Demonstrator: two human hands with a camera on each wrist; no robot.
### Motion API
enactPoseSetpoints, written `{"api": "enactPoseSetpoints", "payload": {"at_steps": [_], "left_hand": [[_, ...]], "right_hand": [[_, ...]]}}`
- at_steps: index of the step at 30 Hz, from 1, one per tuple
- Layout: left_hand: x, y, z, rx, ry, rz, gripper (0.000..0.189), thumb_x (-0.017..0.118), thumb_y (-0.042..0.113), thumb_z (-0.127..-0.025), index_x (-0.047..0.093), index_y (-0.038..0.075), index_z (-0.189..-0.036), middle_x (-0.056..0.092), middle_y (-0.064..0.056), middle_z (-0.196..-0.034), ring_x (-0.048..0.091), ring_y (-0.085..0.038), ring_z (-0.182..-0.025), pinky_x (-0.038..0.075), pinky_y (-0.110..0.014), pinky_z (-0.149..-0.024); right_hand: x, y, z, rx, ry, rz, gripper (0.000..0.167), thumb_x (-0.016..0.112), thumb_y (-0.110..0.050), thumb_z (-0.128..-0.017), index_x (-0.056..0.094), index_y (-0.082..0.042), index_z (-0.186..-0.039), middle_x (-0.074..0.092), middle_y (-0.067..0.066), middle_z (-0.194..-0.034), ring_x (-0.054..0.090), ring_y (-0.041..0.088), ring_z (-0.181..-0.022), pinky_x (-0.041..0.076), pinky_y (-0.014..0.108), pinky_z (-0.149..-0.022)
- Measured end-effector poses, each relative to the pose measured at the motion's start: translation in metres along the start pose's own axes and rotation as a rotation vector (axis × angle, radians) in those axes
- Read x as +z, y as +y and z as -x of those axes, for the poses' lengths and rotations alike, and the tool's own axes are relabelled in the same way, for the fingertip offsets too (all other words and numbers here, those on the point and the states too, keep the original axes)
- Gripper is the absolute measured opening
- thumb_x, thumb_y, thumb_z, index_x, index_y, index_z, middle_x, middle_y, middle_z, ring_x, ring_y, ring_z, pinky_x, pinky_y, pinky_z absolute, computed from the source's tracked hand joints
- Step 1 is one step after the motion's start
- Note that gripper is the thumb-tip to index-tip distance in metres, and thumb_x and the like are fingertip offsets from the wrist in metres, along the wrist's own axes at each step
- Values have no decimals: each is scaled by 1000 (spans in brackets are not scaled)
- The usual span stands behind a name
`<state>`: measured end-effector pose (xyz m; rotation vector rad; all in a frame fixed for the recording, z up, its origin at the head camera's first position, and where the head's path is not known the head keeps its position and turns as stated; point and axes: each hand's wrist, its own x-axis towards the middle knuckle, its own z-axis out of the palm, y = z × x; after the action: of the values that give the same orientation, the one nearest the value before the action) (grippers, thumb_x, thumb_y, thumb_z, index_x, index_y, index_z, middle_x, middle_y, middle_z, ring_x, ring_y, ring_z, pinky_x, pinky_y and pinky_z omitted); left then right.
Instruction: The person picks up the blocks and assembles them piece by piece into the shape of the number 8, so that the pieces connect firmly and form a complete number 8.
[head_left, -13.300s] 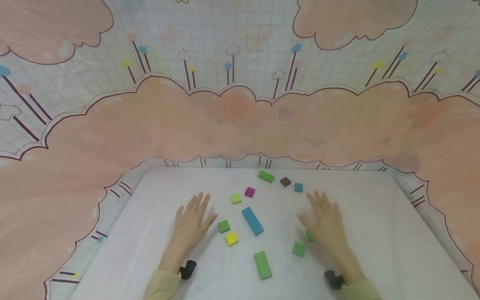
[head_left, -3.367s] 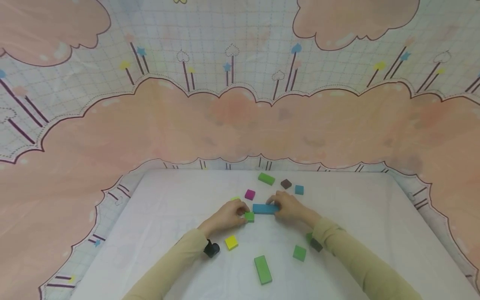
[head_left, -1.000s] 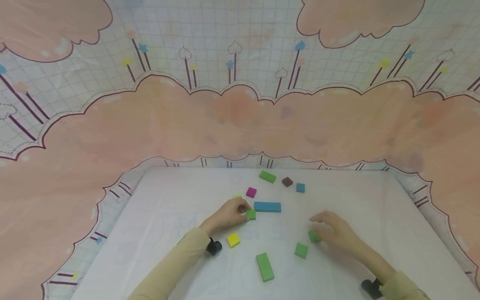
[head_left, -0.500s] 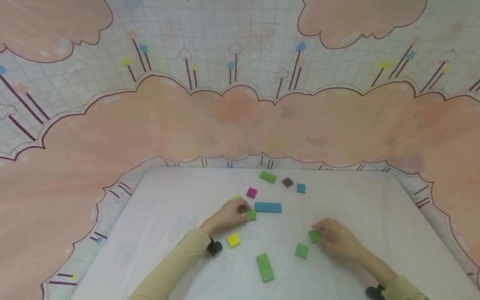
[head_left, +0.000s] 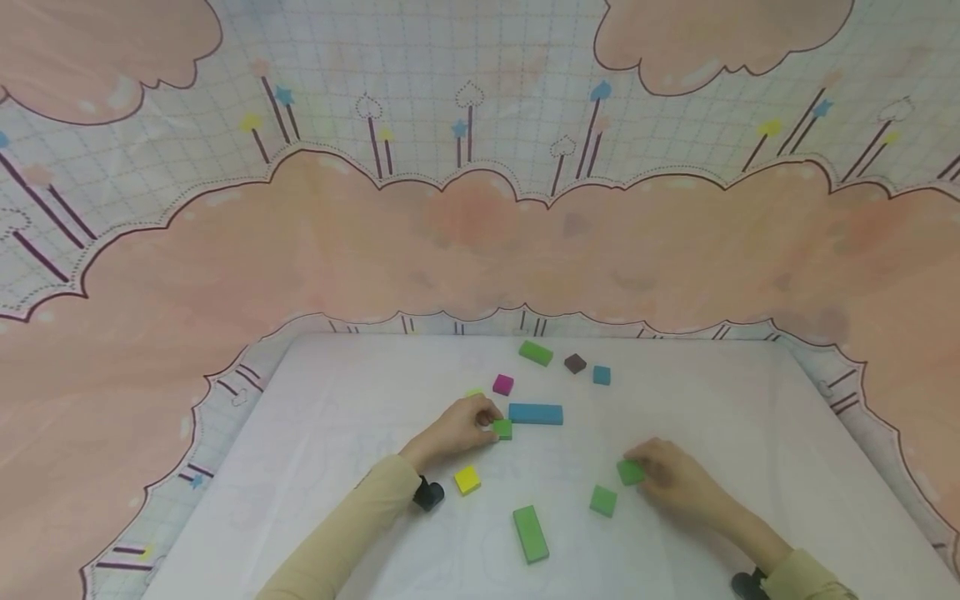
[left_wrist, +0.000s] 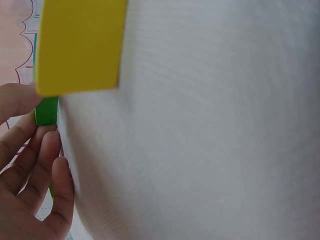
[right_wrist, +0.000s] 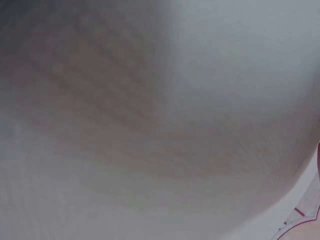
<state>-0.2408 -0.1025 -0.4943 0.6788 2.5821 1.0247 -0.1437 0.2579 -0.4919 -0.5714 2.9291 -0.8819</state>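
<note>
head view, left grip [head_left: 454, 427] pinching smooth green cube [head_left: 503, 430], right grip [head_left: 677, 478] pinching boxy green block [head_left: 630, 472]

- The left green cube [head_left: 503, 430], small and bright with plain flat faces, is pinched between the thumb and fingers of the left hand [head_left: 456, 427].
- It's down at the middle of the white counter [head_left: 360, 367], by the near left corner of the blue bar [head_left: 536, 414]; I can't tell from here whether the two touch.
- One face looks fairly squarely toward the near side, its left part covered by the fingers.
- The right green cube [head_left: 630, 472], much the same colour, lies farther right and nearer.
- It sits slightly askew, with the right hand [head_left: 682, 481] curled round its right side, hiding that part.
</note>
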Motion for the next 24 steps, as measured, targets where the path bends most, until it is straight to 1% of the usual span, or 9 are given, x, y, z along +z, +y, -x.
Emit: {"api": "enactPoseSetpoints", "payload": {"at_steps": [7, 14, 24], "left_hand": [[1, -2, 0, 21, 6, -17, 25, 70, 13, -85, 66, 10, -109, 62, 0, -101, 56, -14, -94, 51, -31, -88], [0, -1, 0, -10, -7, 1, 24, 71, 15, -85, 66, 13, -108, 62, 2, -101, 56, -14, -97, 50, -31, -91], [1, -3, -1, -27, -7, 1, 24, 71, 16, -85, 66, 15, -108, 61, 4, -100, 55, -12, -95, 49, -29, -90]], "right_hand": [[1, 2, -2, 31, -7, -3, 39, 70, -5, -78, 64, -18, -114, 65, -6, -112, 60, 23, -110, 48, 47, -97], [2, 3, -2, 55, -9, 4, 39, 69, -5, -79, 64, -19, -114, 65, -7, -112, 59, 24, -111, 48, 48, -97], [1, 2, -2, 62, -16, 11, 35, 68, -6, -80, 64, -20, -112, 65, -6, -111, 59, 26, -112, 47, 49, -98]]}}
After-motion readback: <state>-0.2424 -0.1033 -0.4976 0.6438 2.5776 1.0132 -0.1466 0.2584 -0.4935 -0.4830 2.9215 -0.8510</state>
